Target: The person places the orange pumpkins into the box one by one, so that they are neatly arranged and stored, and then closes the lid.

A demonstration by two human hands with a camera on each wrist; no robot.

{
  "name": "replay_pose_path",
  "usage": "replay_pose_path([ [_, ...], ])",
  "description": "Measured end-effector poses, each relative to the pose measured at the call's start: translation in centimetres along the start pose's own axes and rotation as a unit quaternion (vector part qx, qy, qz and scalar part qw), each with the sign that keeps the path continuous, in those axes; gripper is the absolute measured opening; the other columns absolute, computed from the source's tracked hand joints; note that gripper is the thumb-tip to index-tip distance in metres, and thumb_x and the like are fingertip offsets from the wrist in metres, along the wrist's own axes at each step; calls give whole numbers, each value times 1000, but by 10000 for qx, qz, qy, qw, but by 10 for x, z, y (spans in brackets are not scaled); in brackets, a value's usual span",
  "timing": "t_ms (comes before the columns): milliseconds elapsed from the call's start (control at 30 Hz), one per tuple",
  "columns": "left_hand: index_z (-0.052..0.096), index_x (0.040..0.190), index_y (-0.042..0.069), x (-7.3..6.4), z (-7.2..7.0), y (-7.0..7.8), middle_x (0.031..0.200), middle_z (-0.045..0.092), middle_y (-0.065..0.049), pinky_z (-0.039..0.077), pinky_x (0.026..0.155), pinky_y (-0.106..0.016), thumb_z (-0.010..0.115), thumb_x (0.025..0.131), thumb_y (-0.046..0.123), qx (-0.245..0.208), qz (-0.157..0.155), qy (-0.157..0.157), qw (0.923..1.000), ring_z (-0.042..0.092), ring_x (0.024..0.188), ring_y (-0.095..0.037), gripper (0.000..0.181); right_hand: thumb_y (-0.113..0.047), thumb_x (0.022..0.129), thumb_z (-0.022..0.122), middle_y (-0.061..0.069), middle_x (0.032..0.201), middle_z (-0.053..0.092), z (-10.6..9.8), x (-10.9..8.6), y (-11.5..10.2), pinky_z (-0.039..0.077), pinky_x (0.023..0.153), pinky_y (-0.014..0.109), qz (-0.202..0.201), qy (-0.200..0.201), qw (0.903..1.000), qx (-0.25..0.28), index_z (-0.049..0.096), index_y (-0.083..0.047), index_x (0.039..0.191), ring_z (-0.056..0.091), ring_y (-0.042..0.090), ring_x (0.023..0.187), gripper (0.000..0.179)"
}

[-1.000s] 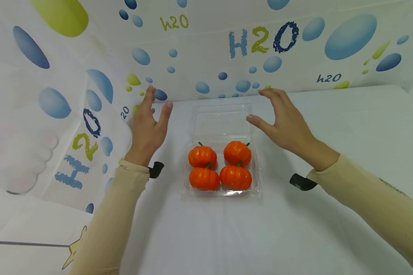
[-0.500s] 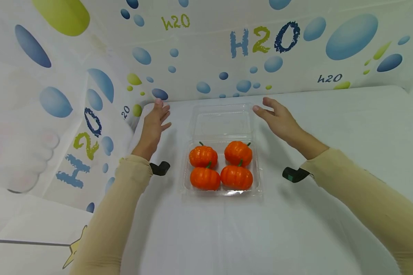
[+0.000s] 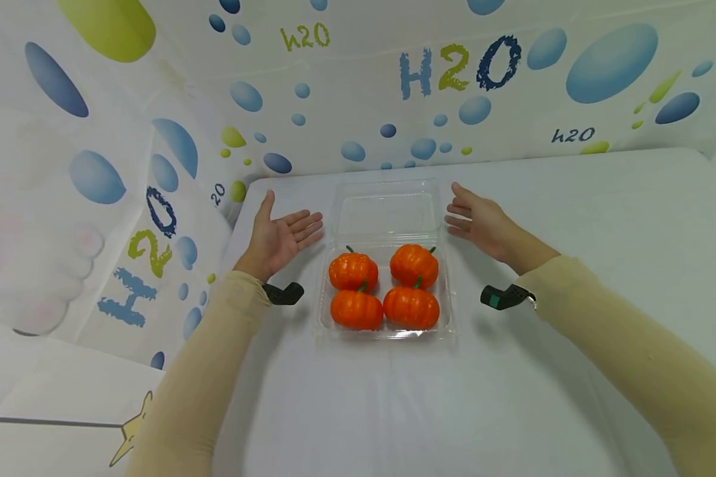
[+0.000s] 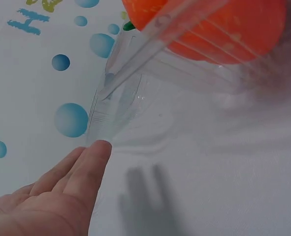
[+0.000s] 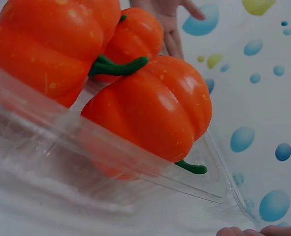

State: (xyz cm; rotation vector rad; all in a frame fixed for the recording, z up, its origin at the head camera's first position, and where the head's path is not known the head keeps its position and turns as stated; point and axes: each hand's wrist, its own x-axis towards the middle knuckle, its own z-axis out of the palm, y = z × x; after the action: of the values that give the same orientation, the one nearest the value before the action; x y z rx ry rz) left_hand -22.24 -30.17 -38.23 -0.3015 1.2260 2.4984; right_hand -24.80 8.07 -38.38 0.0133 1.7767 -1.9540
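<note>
Several small orange pumpkins [image 3: 412, 308] with green stems sit in a clear plastic clamshell box [image 3: 324, 311]. Its hinged lid [image 3: 388, 211] lies folded back behind them on the table. To the left of the box my left hand [image 3: 279, 244] is held palm up with straight fingers, their tips near the lid's left edge. My right hand [image 3: 483, 224] stands at the other side of the lid, fingers extended toward it and holding nothing. In the right wrist view, only fingertips of the right hand [image 5: 258, 231] show, at the bottom edge beside the clear plastic.
A white cloth covers the table [image 3: 388, 411]. Behind it and on the left hang white sheets printed with blue and green drops and H2O lettering [image 3: 459, 69]. Dark wrist cameras [image 3: 283, 293] stick out from both sleeves.
Both hands have come lower toward the lid's sides. The left hand has turned from back-of-hand up to palm up; the right has rotated too. Box and pumpkins have stayed put.
</note>
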Motion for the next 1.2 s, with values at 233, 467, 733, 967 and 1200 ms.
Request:
replay_pose_path([
  [233,12,161,2,7,-5,-4,164,24,-19,25,121,-42,46,96,70,-822,-394,-137,9957,26,150,-31,100,-55,104,42,15,168,8,1,5,4,27,120,40,475,-193,9919,1165,-1,-1,160,18,31,152,90],
  [467,15,161,2,12,-7,-8,163,27,-18,30,119,-42,47,96,70,-873,-486,-185,9948,33,147,-31,100,-55,105,40,14,168,8,3,8,5,26,120,41,538,-210,9907,1231,0,-2,161,17,31,152,86],
  [733,15,161,2,14,-9,-10,163,27,-18,29,119,-42,50,95,69,-995,-511,-194,9935,33,147,-31,100,-54,105,41,13,168,10,4,10,8,25,120,40,584,-99,9905,1238,3,-3,161,17,30,152,85],
  [967,15,160,1,11,-9,-9,161,31,-20,30,119,-43,49,95,69,-838,-344,-251,9956,34,146,-32,100,-54,105,42,12,167,15,5,7,7,28,119,39,436,-6,9905,1304,10,-3,161,21,29,151,82],
  [1200,17,160,2,5,-3,-4,160,34,-19,28,120,-43,47,97,67,-447,-7,-304,9985,34,146,-32,96,-51,105,46,13,163,27,10,-1,5,30,118,38,-175,225,9904,1355,23,-2,159,29,29,148,76],
])
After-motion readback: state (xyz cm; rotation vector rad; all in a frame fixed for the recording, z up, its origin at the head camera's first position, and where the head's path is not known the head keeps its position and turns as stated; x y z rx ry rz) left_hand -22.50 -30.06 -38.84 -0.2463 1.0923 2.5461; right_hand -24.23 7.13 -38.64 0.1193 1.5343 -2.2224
